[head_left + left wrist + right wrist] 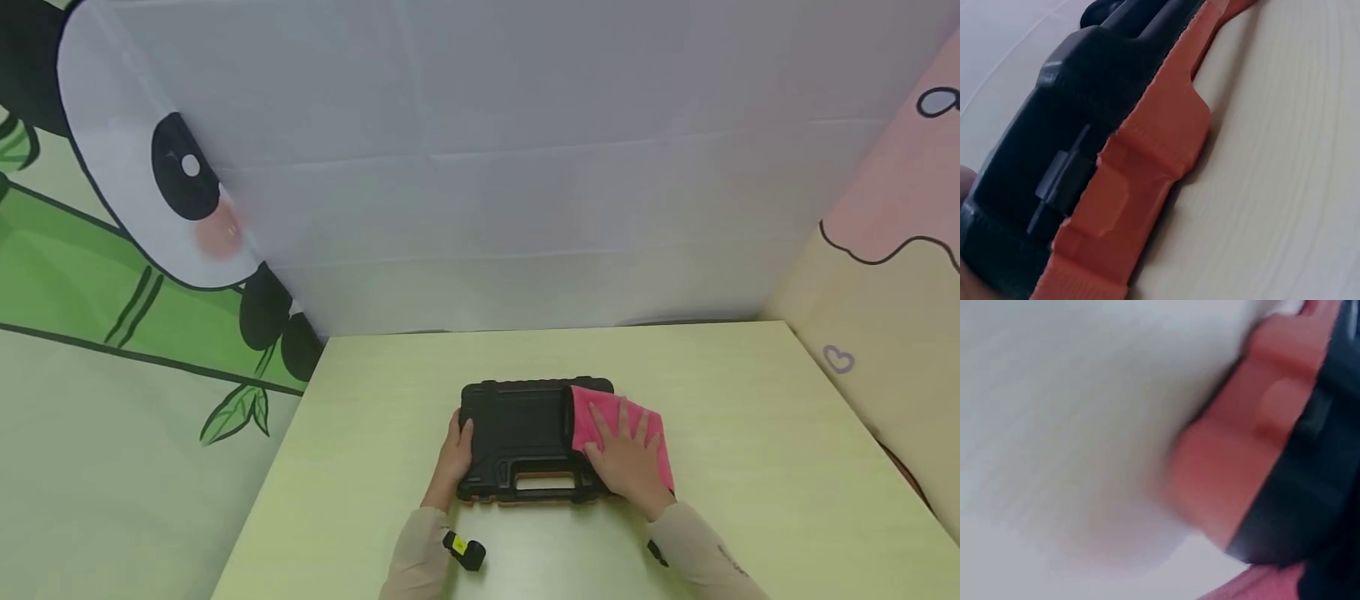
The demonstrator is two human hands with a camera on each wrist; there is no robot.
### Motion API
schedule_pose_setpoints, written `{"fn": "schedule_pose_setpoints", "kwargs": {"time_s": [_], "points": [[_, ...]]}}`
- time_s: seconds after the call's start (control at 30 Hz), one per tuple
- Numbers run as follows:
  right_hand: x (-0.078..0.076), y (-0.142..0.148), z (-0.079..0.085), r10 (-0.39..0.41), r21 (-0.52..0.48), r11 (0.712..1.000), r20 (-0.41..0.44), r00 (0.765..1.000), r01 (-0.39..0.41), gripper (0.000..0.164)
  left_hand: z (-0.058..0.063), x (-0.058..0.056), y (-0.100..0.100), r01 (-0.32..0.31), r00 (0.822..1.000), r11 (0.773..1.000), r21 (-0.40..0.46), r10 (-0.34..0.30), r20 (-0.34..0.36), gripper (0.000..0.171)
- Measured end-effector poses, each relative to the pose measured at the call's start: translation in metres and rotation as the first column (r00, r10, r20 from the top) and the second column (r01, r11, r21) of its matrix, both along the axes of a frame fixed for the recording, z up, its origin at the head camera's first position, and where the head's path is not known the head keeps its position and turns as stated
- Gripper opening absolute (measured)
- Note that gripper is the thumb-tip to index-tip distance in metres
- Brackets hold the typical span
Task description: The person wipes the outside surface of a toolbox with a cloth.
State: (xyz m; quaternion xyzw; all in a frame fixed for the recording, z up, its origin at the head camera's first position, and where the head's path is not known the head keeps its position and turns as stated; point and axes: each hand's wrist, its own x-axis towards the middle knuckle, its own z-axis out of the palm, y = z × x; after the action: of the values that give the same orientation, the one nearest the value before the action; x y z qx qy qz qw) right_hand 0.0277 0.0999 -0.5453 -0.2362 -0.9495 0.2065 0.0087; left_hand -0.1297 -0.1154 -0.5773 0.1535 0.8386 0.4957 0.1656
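A closed tool case (pixel 517 429) with a black lid and a handle at its front lies flat on the table. Its orange lower half (pixel 1147 144) shows in the left wrist view. My left hand (pixel 453 458) grips the case's left edge, thumb on top. A bright pink cloth (pixel 588 408) is spread over the right part of the lid and hangs past its right side. With fingers spread, my right hand (pixel 630 458) presses flat on this cloth. In the right wrist view, the case's front corner (pixel 1229 469) is blurred, and a bit of the cloth (pixel 1266 584) shows below.
The pale table (pixel 375 400) extends around the case on all sides. Behind it stands a white fabric backdrop (pixel 525 167), with printed cartoon panels at left and right. A small black camera (pixel 465 552) is strapped at the left wrist.
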Motion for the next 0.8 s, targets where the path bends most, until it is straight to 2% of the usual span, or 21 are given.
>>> {"fn": "schedule_pose_setpoints", "kwargs": {"time_s": [0.13,0.27,0.43,0.6,0.7,0.8], "points": [[0.007,0.001,-0.002,0.029,0.023,0.999,-0.008,1.000,-0.028,0.066,-0.002,-0.004,-0.004,-0.038,0.998,0.999,0.037,0.036,0.056,0.058],[0.004,-0.022,-0.003,0.022,0.092,0.996,-0.003,1.000,-0.021,0.065,-0.002,-0.003,-0.002,-0.052,0.994,0.997,0.054,0.046,0.095,0.058],[-0.010,-0.074,-0.006,0.038,0.134,0.991,-0.036,0.999,-0.032,0.063,-0.001,-0.001,0.002,-0.039,0.996,0.997,0.068,0.034,0.082,0.057],[-0.030,-0.127,-0.005,0.111,0.088,0.991,-0.065,0.992,-0.105,0.057,-0.003,-0.003,0.005,-0.027,0.998,0.996,0.087,0.023,0.055,0.056],[-0.039,-0.143,-0.003,0.138,0.067,0.989,-0.061,0.989,-0.134,0.054,-0.004,-0.004,0.005,-0.017,0.998,0.995,0.103,0.011,0.054,0.054],[-0.042,-0.144,-0.002,0.145,0.064,0.988,-0.043,0.989,-0.142,0.053,-0.004,-0.004,0.005,-0.013,0.999,0.995,0.102,0.008,0.051,0.053]]}}
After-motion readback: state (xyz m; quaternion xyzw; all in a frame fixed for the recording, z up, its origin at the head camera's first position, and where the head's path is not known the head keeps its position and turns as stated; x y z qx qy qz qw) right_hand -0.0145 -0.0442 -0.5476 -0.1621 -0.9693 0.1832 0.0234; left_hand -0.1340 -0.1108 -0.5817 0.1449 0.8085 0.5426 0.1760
